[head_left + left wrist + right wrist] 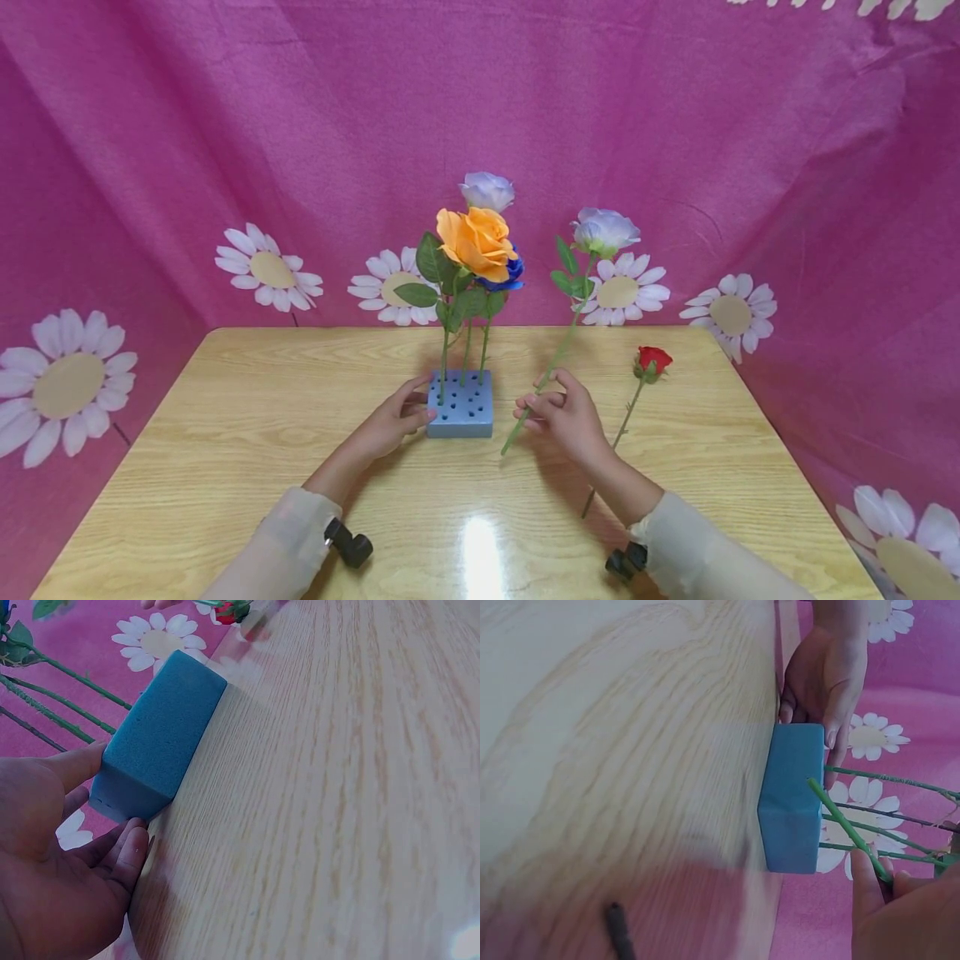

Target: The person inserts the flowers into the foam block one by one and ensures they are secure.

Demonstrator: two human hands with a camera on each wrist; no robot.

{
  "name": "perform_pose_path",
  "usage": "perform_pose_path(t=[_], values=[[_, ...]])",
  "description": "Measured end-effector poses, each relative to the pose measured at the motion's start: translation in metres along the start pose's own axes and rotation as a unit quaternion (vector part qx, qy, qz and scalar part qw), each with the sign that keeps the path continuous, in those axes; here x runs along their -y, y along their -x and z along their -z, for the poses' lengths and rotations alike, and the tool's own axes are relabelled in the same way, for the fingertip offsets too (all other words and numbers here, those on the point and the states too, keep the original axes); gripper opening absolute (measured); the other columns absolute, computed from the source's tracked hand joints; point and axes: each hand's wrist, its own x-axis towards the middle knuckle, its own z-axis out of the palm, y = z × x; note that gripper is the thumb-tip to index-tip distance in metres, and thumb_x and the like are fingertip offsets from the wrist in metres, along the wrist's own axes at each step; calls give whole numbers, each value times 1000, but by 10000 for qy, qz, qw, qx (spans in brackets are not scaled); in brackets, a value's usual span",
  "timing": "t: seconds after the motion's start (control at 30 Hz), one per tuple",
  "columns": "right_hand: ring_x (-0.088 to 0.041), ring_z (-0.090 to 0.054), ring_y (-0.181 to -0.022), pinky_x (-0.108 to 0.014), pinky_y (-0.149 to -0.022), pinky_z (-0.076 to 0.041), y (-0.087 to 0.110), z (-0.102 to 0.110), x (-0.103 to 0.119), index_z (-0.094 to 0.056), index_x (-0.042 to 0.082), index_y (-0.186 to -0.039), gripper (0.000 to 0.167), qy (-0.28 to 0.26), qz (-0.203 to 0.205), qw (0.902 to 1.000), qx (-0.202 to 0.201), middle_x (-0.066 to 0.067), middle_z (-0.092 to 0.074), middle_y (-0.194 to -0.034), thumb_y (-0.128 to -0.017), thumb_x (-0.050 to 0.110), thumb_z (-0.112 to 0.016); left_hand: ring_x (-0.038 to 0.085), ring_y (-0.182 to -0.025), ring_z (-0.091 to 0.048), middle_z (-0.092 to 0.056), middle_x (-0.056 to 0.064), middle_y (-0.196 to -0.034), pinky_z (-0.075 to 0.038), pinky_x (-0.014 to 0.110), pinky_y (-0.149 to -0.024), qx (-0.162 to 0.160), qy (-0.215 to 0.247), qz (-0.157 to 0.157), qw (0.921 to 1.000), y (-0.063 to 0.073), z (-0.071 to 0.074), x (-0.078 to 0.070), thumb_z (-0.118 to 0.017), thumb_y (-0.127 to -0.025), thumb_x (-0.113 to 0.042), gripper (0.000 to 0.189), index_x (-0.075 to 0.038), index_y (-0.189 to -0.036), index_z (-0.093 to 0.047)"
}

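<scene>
A blue foam block [460, 430] dotted with holes sits on the table, holding an orange rose [477, 242], a blue rose [513, 273] and a pale purple rose [487, 192] upright. Against its left side rests my left hand [392, 422], with the thumb lying along the top edge in the left wrist view and the other fingers at the side. My right hand [567, 417] pinches the lower stem of a second pale purple rose [604, 229], right of the block. This stem [840, 817] slants, its cut end overlapping the block in the right wrist view.
A red rose [654, 360] lies on the wooden table [247, 450] at the right, its stem passing under my right forearm. Behind the table hangs a pink cloth [360, 108] printed with white daisies. Dark devices [348, 543] are strapped near both wrists.
</scene>
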Motion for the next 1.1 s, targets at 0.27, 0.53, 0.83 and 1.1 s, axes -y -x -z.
perform_pose_path(t=[0.27,0.53,0.83,1.1], values=[[-28,-76,-90,-36,-79,-62,-4,-11,3,-52,-2,-112,16,112,359,9992,-106,-28,-74,-96,-100,-10,-58,41,-131,-53,-45,28,-149,-52,47,-99,5,-2,-1,10000,0,0,-1,-59,-106,-19,66,-13,-163,-27],[-29,-75,-90,-34,-78,-62,-7,-21,6,-57,-8,-106,7,196,661,9975,-172,-30,-73,-98,-100,-8,-60,39,-130,-54,-46,28,-148,-52,43,-98,5,-13,-24,10000,1,0,-3,-60,-106,-18,66,-12,-163,-26],[-20,-75,-85,-37,-81,-62,-10,-28,10,-62,-12,-102,6,298,832,9959,-212,-20,-76,-92,-98,-7,-63,39,-132,-53,-46,27,-149,-51,44,-99,-3,42,21,10000,0,0,-3,-60,-106,-18,66,-13,-163,-27],[-20,-75,-87,-34,-81,-62,-15,-35,12,-65,-16,-106,13,352,957,9944,-274,-28,-73,-98,-99,-5,-63,40,-132,-53,-45,28,-149,-51,47,-100,41,44,-22,10000,0,0,-2,-60,-106,-19,66,-13,-163,-27]])
